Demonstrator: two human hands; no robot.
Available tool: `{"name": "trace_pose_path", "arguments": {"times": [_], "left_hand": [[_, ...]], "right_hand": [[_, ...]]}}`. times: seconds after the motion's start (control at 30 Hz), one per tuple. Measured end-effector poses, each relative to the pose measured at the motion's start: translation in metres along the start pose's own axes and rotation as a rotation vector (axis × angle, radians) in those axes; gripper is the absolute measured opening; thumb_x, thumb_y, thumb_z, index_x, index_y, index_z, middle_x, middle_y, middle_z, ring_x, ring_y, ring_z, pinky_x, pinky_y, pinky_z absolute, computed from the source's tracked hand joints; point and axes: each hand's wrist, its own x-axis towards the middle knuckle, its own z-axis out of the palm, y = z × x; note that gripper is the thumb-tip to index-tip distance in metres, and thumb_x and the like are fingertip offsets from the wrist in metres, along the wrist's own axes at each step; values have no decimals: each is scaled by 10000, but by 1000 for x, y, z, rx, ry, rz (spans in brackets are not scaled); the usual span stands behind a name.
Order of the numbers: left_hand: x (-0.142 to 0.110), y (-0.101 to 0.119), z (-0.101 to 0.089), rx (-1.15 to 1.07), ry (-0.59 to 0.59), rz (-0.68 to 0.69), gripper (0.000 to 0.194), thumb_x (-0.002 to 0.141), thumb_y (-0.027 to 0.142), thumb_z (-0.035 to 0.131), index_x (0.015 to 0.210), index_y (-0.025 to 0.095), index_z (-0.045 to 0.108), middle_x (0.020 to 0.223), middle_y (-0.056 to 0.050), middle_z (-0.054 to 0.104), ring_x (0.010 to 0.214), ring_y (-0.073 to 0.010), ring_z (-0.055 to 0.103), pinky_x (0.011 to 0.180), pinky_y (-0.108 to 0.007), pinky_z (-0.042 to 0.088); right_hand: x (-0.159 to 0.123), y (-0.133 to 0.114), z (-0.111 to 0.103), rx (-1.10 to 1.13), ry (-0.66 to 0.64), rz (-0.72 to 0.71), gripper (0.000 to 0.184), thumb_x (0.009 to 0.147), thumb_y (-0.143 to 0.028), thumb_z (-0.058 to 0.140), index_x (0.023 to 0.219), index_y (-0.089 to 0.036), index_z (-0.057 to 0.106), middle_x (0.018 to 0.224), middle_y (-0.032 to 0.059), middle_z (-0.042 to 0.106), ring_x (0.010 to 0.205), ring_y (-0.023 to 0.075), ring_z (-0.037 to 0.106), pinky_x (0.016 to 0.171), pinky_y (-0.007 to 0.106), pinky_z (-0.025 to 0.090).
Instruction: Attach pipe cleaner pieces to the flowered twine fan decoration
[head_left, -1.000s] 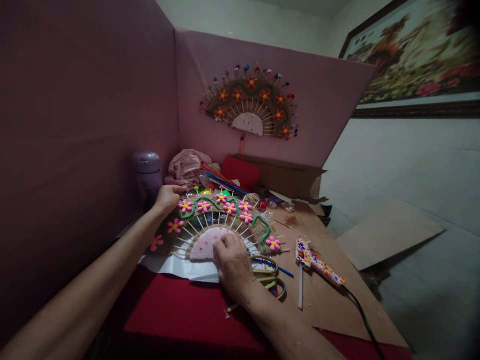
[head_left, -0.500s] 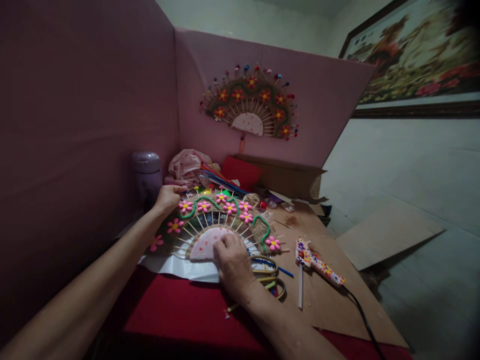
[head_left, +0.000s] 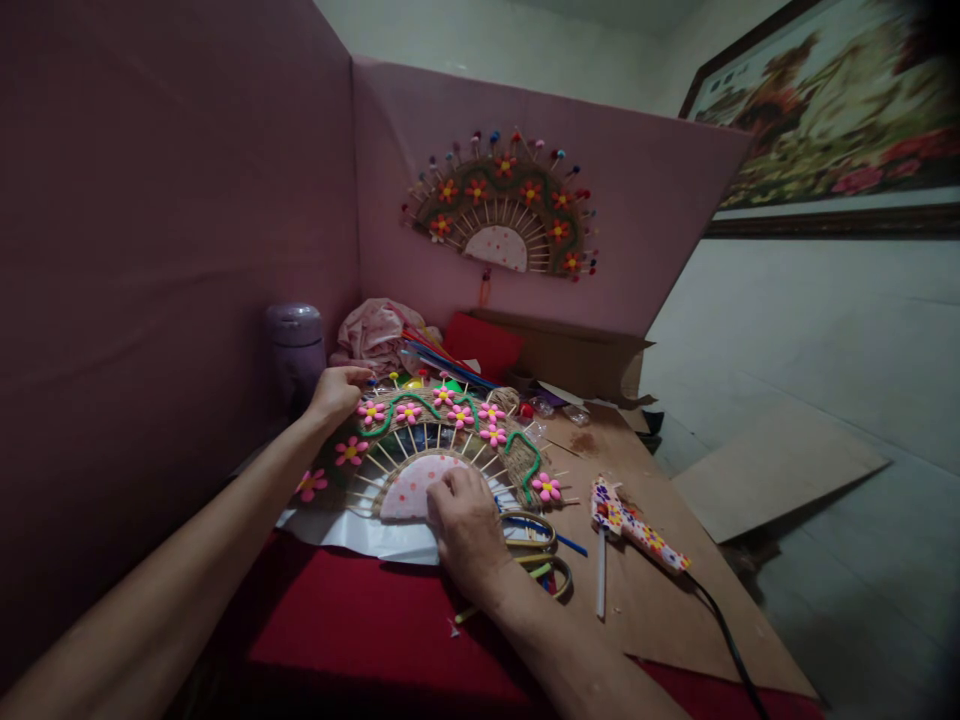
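Note:
A half-round craft fan (head_left: 424,487) lies in front of me, with twine-wrapped band, wooden sticks, pink felt flowers, green wavy strips and a spotted cloth centre. My left hand (head_left: 337,395) reaches to its upper left edge, thumb and fingers pinched on a small blue pom-pom (head_left: 371,381) at a stick end. Yellow, red and pink pom-poms top the sticks beside it. Curled over the right part of the cloth centre, my right hand (head_left: 466,530) holds the fan down; its fingertips are partly hidden. Scissors (head_left: 559,578) lie just right of that wrist.
A flowered glue gun (head_left: 637,525) with a glue stick and black cord rests on cardboard (head_left: 697,620) at right. Behind the fan are a purple flask (head_left: 295,345), bunched cloth (head_left: 375,335) and coloured pipe cleaners. A finished-looking fan (head_left: 499,205) hangs on the pink panel.
Both hands keep almost the same place and grip. The view has shifted very slightly.

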Motion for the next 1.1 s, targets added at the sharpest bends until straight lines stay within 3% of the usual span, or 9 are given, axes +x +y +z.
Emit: {"name": "trace_pose_path", "arguments": {"times": [0.27,0.5,0.67,1.1], "left_hand": [[6,-8,-7,207,-28,166,373,505,39,556,819,121,740,851,-88,728,865,-249,652,810,-301,485],[8,-15,-4,192,-7,103,454,481,-3,528,846,159,744,841,-61,729,849,-223,651,777,-266,496],[6,-13,-4,323,-26,136,481,534,-12,499,931,135,727,898,-84,724,846,-217,659,770,-259,493],[-3,-3,-5,408,31,159,394,594,16,537,903,157,735,846,-61,733,836,-215,666,739,-244,497]], "right_hand": [[0,0,0,-6,12,-5,84,759,-150,563,836,-183,569,898,71,494,854,200,394,727,314,320],[0,1,1,1,21,-9,86,757,-146,562,834,-182,574,891,72,489,857,203,395,734,317,323],[-1,1,0,-6,18,-11,88,757,-144,566,836,-183,570,896,69,494,862,206,397,738,319,320],[-1,1,-1,-3,12,-11,96,748,-149,569,838,-183,570,903,72,492,856,203,392,728,316,326]]}}
